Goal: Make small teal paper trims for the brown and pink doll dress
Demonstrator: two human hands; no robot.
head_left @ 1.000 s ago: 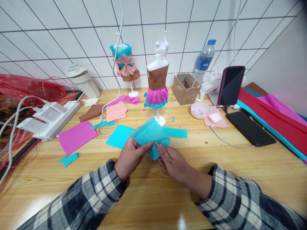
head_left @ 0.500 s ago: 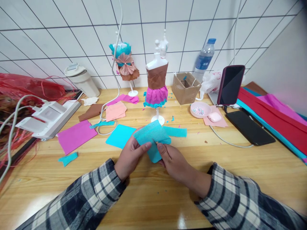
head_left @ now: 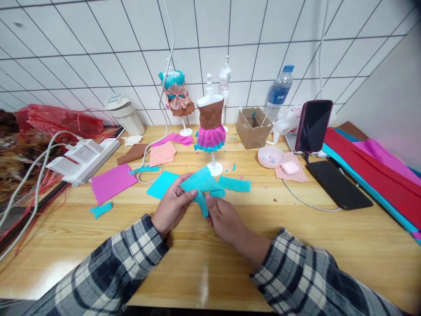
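A piece of turquoise crepe paper (head_left: 200, 177) is held up over the table between both hands. My left hand (head_left: 174, 204) pinches its left side, thumb on top and fingers behind. With closed fingers, my right hand (head_left: 225, 217) grips the lower right part of the same paper. A split shows in the sheet between the two thumbs, and a strip hangs down there. Just beyond stands a small white dress form (head_left: 210, 105) in a brown top and a magenta skirt with turquoise trim. Flat turquoise pieces lie behind my hands, one left (head_left: 161, 184) and one right (head_left: 234, 184).
Magenta paper (head_left: 113, 183), peach paper (head_left: 162, 153) and a power strip (head_left: 88, 162) lie left. Behind stand a second dressed form (head_left: 177, 94), a cup (head_left: 126, 116), a cardboard box (head_left: 254, 129) and a bottle (head_left: 279, 90). Right are a bead dish (head_left: 271, 157) and phones (head_left: 314, 125).
The split in the turquoise paper has widened, and its lower part now hangs as a narrower strip. My right hand has moved slightly down and left. The camera view has shifted a little.
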